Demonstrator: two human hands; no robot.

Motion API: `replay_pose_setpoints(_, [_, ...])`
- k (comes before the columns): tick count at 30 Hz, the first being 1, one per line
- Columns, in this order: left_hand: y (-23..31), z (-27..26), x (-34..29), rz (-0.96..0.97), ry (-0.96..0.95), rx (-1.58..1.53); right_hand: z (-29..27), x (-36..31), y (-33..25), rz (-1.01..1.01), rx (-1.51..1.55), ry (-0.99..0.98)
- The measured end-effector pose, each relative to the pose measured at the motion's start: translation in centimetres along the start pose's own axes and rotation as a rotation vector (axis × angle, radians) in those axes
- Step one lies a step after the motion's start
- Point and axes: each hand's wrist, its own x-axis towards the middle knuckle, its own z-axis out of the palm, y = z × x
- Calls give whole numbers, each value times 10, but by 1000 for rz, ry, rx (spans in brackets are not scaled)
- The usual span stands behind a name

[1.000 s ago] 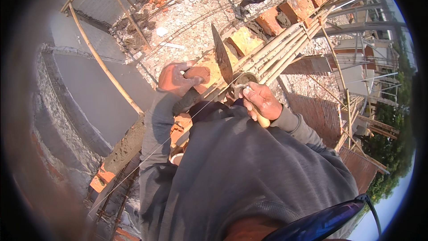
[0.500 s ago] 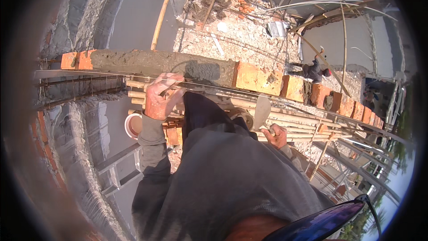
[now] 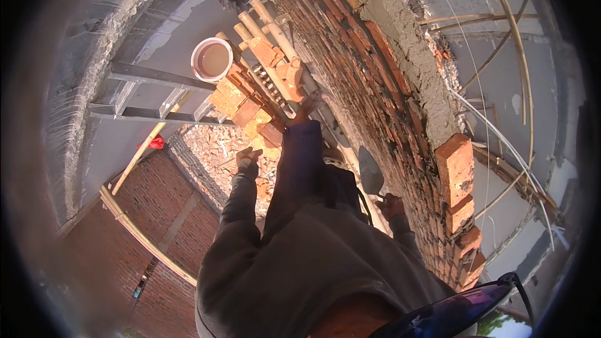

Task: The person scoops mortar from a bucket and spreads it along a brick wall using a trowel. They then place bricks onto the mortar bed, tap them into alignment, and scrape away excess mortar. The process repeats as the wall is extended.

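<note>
right hand [image 3: 393, 205] gripping trowel [image 3: 370, 174] close beside the brick wall [image 3: 369, 81]. left hand [image 3: 247, 158] spread, empty, over loose bricks [image 3: 241, 103] on scaffold poles [image 3: 275, 31]. risk: a nudged brick or the bucket [image 3: 213, 59] could fall through the gaps.

Bamboo scaffold [image 3: 285, 44] bearing loose bricks [image 3: 241, 103], bucket [image 3: 212, 59]

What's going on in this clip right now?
A person stands on scaffolding beside a brick wall topped with wet mortar. The right hand holds a trowel, blade up, close to the wall. The left hand is open and empty, reaching toward a stack of loose bricks. A bucket sits past the stack.
</note>
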Motion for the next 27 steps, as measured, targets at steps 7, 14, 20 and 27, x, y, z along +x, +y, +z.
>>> replay_pose_setpoints(7, [-71,40,83,-240,65,536,39,53,51,157,2,-232])
replay_pose_setpoints(14, [-20,126,184,-584,436,375,42,71,74,146,-171,-400])
replay_pose_setpoints(20, [-24,150,214,-668,580,550,45,64,62,166,-65,-363])
replay_pose_setpoints(27, [-26,115,133,-159,372,-366,23,51,-11,193,-257,-263])
